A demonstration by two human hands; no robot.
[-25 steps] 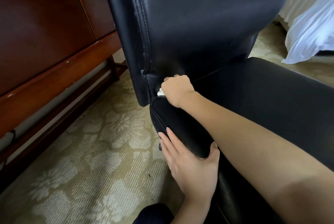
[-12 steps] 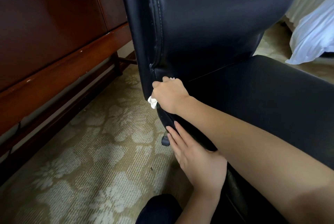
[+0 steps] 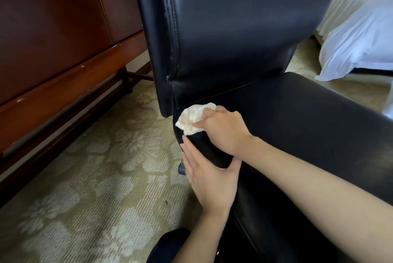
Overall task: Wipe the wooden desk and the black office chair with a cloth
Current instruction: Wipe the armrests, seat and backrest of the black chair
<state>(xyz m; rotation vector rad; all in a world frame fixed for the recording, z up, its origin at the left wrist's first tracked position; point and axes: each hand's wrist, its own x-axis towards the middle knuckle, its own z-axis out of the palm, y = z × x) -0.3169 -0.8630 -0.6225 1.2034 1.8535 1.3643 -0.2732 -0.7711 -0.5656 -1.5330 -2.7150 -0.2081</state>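
Dark-clad knee (image 3: 170, 243) at 6 o'clock, over patterned carpet (image 3: 85, 177). Just beyond, left hand (image 3: 209, 180) bracing the black office chair (image 3: 297, 124): fingers straight and flat against the seat's side, thumb laid over its top edge, gripping nothing. Next toward 12 o'clock, right hand (image 3: 223, 131) with fingers curled round a crumpled white cloth (image 3: 191, 121), faintly yellowed, pressing it onto the seat's rear corner, just below the backrest (image 3: 234, 29). Farther off at 9 to 10 o'clock, wooden desk (image 3: 53, 39), well apart from the cloth. Farthest, at 2 o'clock, bed (image 3: 357, 35) with white sheets.
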